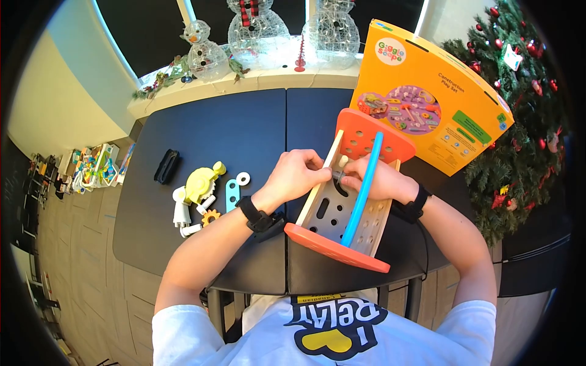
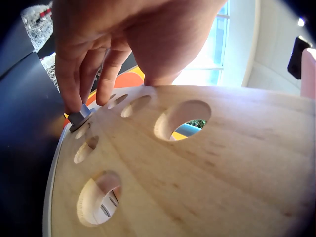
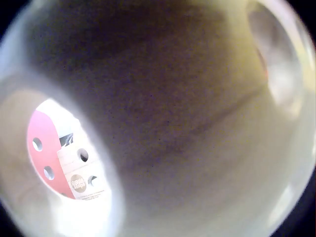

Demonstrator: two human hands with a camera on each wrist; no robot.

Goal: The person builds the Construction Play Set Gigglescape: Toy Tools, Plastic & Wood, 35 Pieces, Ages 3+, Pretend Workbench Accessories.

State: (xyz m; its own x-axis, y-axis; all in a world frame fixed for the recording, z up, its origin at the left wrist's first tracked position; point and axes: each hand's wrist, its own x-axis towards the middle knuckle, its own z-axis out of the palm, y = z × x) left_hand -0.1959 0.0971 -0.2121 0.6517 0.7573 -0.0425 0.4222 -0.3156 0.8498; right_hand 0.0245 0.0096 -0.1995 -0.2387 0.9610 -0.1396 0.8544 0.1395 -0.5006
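Note:
A wooden toy toolbox [image 1: 337, 249] with orange-red ends and a blue bar handle [image 1: 359, 204] stands at the table's front edge. My left hand [image 1: 293, 177] straddles the top edge of its left side panel [image 2: 197, 168]. In the left wrist view, those fingertips pinch a small grey bolt-like piece [image 2: 80, 118] against the panel's outer face. My right hand [image 1: 386, 181] reaches into the box beneath the handle, thumb and finger pinching a grey piece [image 1: 337, 175] at the panel's inner side. A cream peg [image 1: 343, 160] shows just beyond. The right wrist view mostly shows blurred perforated wood [image 3: 163, 123].
Left on the dark table [image 1: 244, 122] lie a yellow-green toy piece [image 1: 200, 185], white parts [image 1: 181, 210], an orange gear [image 1: 210, 217], a blue strip [image 1: 232, 195], a white ring [image 1: 243, 179] and a black case [image 1: 166, 166]. A yellow box [image 1: 427, 91] stands behind the toolbox.

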